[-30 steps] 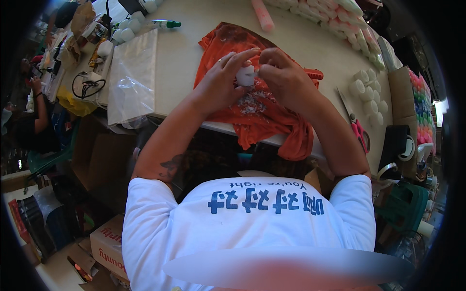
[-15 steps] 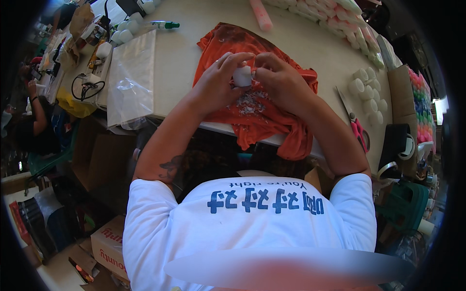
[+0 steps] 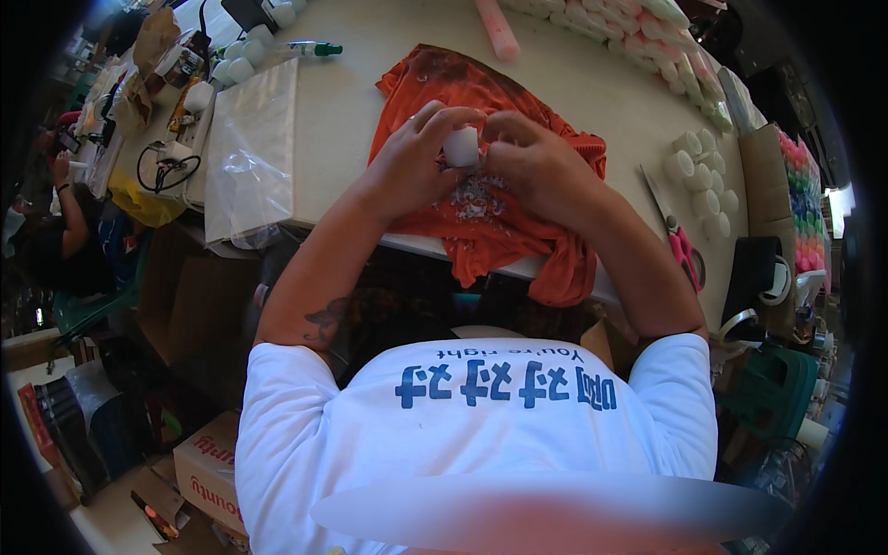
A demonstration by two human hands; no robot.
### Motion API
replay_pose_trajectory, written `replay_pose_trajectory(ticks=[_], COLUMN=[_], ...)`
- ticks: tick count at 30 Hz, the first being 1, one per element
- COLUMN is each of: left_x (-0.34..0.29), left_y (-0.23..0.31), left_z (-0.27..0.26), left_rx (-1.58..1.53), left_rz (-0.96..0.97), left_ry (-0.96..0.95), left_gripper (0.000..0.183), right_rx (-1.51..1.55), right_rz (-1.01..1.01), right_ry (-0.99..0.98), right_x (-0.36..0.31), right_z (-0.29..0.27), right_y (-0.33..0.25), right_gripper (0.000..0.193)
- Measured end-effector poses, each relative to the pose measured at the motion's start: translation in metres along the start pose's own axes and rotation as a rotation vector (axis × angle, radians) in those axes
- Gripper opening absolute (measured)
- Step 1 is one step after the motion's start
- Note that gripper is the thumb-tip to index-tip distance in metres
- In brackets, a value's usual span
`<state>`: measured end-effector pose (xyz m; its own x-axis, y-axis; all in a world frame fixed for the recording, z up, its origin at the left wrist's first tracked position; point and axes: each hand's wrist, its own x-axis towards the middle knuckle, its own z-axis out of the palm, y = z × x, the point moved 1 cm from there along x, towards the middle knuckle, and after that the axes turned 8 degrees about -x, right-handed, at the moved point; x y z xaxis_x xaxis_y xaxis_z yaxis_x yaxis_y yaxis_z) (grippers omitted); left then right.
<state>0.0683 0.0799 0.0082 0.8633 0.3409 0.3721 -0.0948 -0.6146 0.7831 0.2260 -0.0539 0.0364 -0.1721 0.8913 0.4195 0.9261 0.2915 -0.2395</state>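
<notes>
My left hand (image 3: 424, 153) is closed around a small white cylinder (image 3: 461, 147), with the thumb below and the fingers over its top. At the cylinder's right side, my right hand (image 3: 525, 153) has its fingers curled together. Whatever those fingers pinch, if anything, is hidden. Both hands are above an orange cloth (image 3: 435, 79), which is spread on the table and hangs over its near edge. White shavings (image 3: 478, 199) lie scattered on the cloth below the hands.
Right of the cloth lie scissors with red handles (image 3: 684, 256) beside several white cylinders (image 3: 708, 176). A clear plastic sheet (image 3: 250, 157) covers the table's left part. Wrapped bundles (image 3: 638, 46) and a pink tube (image 3: 498, 32) are at the back. Another person's arm (image 3: 69, 208) shows far left.
The white cylinder has turned slightly in my left hand. My right hand's fingers have shifted a little lower and curled in more beside it.
</notes>
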Motion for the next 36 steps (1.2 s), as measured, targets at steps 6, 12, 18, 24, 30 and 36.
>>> replay_pose_trajectory(ticks=[6, 12, 18, 24, 30, 36], left_x=[0.001, 0.003, 0.002, 0.003, -0.002, 0.001], left_y=[0.0, -0.004, -0.003, -0.001, -0.007, -0.009], left_z=[0.003, 0.007, 0.008, 0.007, 0.007, 0.011], left_rx=[-0.013, -0.003, -0.095, -0.133, -0.232, -0.109], left_rz=[0.066, 0.122, 0.108, 0.001, -0.13, 0.024], left_ry=[0.066, 0.071, 0.094, 0.037, 0.008, 0.038], left_gripper=[0.073, 0.081, 0.084, 0.093, 0.091, 0.091], right_rx=[-0.002, -0.051, -0.052, 0.16, 0.102, 0.205], right_rz=[0.066, 0.027, 0.011, 0.09, 0.019, 0.113], right_ry=[0.161, 0.198, 0.093, 0.133, 0.066, 0.176], right_x=[0.001, 0.006, -0.001, 0.0, -0.001, 0.001], right_z=[0.0, 0.005, 0.005, 0.003, 0.006, 0.002], right_y=[0.01, 0.014, 0.004, 0.009, 0.008, 0.012], right_gripper=[0.019, 0.021, 0.019, 0.016, 0.018, 0.013])
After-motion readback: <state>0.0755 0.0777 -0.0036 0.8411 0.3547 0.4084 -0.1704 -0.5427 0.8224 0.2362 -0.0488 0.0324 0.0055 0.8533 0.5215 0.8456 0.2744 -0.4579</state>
